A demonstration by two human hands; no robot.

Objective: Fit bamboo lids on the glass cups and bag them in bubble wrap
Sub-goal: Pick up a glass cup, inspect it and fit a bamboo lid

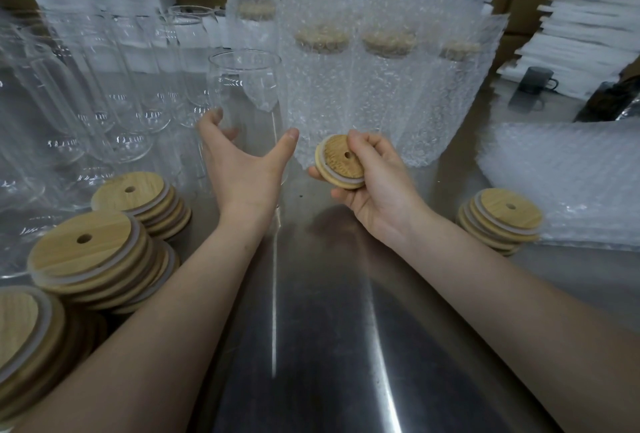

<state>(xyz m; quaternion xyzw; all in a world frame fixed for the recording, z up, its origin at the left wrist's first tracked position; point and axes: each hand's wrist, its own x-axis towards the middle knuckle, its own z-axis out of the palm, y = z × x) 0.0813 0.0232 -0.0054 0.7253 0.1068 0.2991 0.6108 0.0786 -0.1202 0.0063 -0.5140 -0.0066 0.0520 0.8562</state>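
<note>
Bamboo lid (341, 161): round, pale wood, small straw hole off centre, white seal ring round the edge; tilted on edge in the right hand (377, 183), above the bench (329, 328) at mid frame; right grip is curled round it, fingers over the top face, thumb under the rim. Left hand (242, 169) is just left of it; its grip is spread wide, thumb and fingers either side of the lower part of a clear glass cup (246, 86); contact with the glass cannot be told; nothing is held. That cup stands upright on the bench, with no lid and nothing inside.

Left of it is a crowd of bare glasses (104, 86), upright and close together; nearer on the left are stacks of lids (86, 252); a shorter lid stack (502, 221) sits right of the right wrist, just beside a heap of bubble wrap (561, 173). Behind the hands is a row of bubble-wrap bags (322, 86), upright and touching; each holds a cup with a lid on, seen through the wrap. At far right are a dark mug (530, 86) and piled white foam sheets (588, 34).
</note>
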